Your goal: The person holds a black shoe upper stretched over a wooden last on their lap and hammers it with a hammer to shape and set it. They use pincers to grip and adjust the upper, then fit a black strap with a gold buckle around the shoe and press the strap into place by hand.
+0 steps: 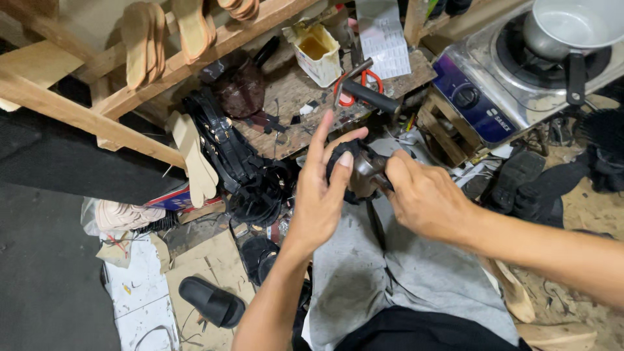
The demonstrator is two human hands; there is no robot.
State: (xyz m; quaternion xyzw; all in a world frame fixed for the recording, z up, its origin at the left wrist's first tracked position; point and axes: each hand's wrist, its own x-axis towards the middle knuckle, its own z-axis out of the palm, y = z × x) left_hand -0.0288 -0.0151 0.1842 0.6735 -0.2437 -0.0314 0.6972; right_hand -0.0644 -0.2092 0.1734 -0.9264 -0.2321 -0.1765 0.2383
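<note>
Holding a black shoe piece (344,162) at frame centre, the left hand (322,195) cups it; the right hand (422,198) grips a metal tool (369,170) against it.

Above grey-clad knees, the left hand (323,195) cups a small black shoe piece (348,170) while the right hand (426,198) presses a dark metal tool (368,170) against it, with a cluttered wooden bench (292,97) far beyond and a steel gas stove (494,84) far right.
</note>
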